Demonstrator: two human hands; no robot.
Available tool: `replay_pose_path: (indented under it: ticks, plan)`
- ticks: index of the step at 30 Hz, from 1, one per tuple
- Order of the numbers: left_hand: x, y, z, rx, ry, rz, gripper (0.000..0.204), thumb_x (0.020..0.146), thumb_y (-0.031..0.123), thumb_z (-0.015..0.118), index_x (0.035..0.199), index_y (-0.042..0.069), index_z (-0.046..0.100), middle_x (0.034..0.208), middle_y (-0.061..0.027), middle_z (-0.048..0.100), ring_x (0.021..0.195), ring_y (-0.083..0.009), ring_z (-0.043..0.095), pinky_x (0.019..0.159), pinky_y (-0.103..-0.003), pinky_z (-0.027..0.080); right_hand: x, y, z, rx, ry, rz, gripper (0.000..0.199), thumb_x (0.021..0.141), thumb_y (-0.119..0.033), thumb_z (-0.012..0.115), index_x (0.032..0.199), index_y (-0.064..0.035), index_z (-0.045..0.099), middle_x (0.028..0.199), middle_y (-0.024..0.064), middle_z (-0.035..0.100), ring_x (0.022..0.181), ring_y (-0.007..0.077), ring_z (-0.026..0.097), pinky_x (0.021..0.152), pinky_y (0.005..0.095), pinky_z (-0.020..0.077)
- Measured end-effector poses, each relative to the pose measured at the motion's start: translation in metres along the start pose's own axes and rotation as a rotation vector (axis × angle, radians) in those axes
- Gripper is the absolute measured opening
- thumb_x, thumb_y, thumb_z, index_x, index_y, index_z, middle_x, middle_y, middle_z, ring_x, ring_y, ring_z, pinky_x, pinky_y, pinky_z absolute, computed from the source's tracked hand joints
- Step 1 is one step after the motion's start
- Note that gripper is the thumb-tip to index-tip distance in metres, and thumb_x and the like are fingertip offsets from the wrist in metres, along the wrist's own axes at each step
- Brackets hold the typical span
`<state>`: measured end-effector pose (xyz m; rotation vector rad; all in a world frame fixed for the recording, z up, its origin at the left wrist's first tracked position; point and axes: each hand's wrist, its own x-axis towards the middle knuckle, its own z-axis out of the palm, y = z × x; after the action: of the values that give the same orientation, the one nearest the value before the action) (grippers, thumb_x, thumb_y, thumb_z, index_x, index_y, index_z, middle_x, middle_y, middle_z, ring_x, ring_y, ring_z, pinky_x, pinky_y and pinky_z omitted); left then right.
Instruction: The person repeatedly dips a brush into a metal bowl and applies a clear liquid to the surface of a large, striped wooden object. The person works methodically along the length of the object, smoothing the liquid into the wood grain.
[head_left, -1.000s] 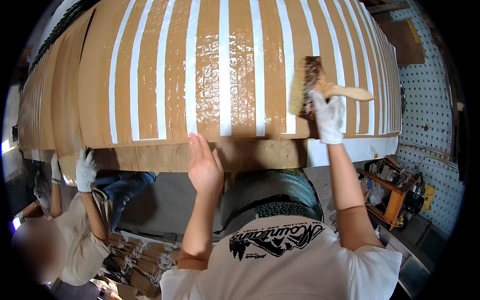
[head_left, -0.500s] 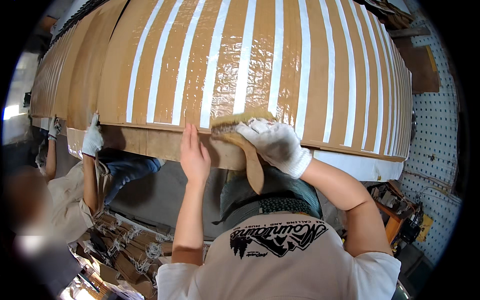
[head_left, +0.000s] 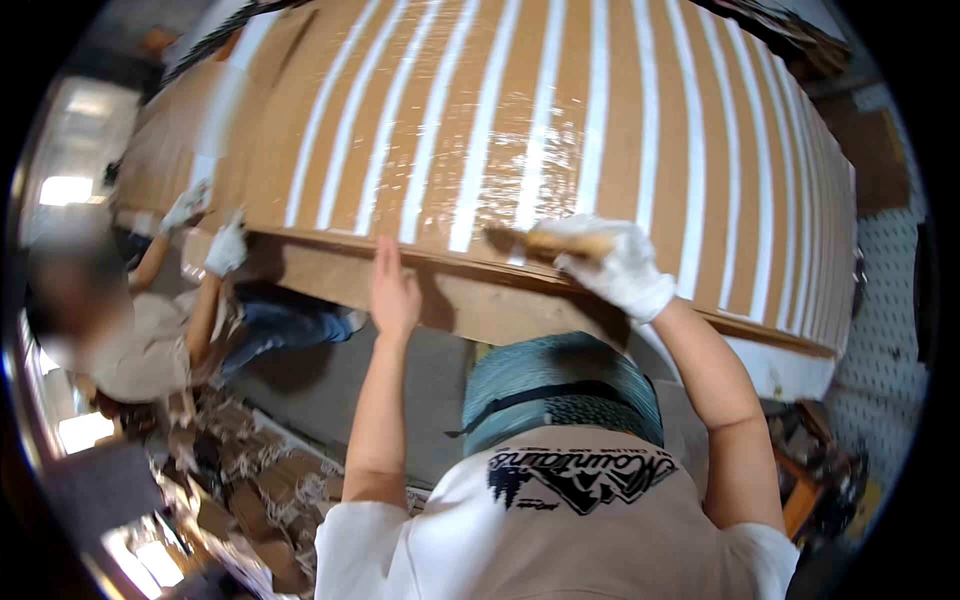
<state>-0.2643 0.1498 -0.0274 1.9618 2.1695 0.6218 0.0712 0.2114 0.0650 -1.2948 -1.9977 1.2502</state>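
Brown cardboard [head_left: 668,200] spreads from ten o'clock round to three, crossed by white stripes [head_left: 597,100] and glossy near twelve. At nine o'clock, by the rim, is a co-worker [head_left: 140,345], gloved hands [head_left: 228,248] at the near edge. The white-gloved right grip [head_left: 625,275], toward three o'clock, is clenched around a brush [head_left: 548,243] over the cardboard toward two. The bare left grip [head_left: 395,300] is released at nine, fingers straight, tips at the edge.

Stretches across as a broad worktable [head_left: 490,312], edged toward the wearer with plain brown board. Carries brown cardboard sheets [head_left: 622,130] (glossy around the middle) lined with parallel white strips [head_left: 598,90]; shows a white sheet [head_left: 790,373] beneath them, near right.
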Motion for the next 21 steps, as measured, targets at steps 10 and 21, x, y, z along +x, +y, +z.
replay_pose_path:
  ticks: [10, 21]
  plan:
    - [-0.124, 0.026, 0.064, -0.262, -0.232, -0.509, 0.061, 0.084, 0.028, 0.057, 0.139, 0.005, 0.043, 0.117, -0.0234, 0.063, 0.109, -0.0393, 0.06, 0.094, -0.043, 0.048, -0.135, 0.127, -0.047, 0.761, 0.48, 0.348, 0.039, 0.09, -0.014, 0.066, 0.122, 0.0044, 0.056, 0.112, 0.0088, 0.066, 0.097, 0.0173, 0.064, 0.085, 0.0302, 0.0515]
    - [-0.325, 0.118, 0.129, -0.442, -0.602, -0.801, 0.062, 0.084, 0.03, 0.061, 0.136, 0.001, 0.048, 0.109, -0.0177, 0.068, 0.104, -0.0304, 0.064, 0.091, -0.037, 0.05, -0.233, 0.177, -0.09, 1.527, 0.539, 0.455, 0.039, 0.094, -0.015, 0.053, 0.128, 0.0017, 0.048, 0.114, 0.0148, 0.064, 0.097, 0.0266, 0.067, 0.083, 0.0409, 0.0588]
